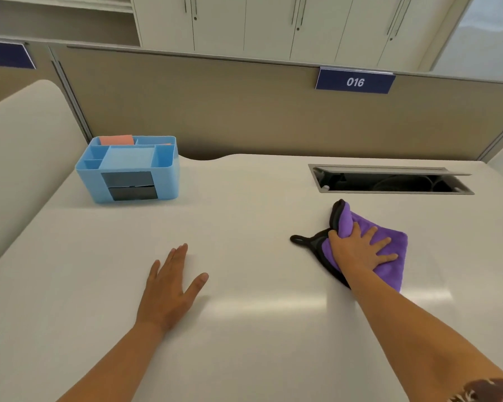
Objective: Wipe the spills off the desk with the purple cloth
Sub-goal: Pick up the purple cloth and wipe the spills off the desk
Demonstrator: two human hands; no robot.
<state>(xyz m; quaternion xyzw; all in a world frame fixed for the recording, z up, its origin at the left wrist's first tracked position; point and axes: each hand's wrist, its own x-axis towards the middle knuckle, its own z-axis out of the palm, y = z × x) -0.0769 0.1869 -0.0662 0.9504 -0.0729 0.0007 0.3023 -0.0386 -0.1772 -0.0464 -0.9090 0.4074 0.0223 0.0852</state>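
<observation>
The purple cloth point(389, 256), folded with a black edge and a black loop at its left corner, lies on the white desk point(244, 256) to the right of centre. My right hand point(360, 249) presses flat on top of it with the fingers spread. My left hand point(172, 288) rests palm down on the bare desk to the left, fingers apart, holding nothing. I can make out no spill on the desk surface; only a glossy sheen shows below the cloth.
A blue desk organiser point(128, 169) stands at the back left. An open cable hatch point(389, 179) is set into the desk just behind the cloth. A beige partition point(244, 111) with a "016" sign point(355, 81) closes the back.
</observation>
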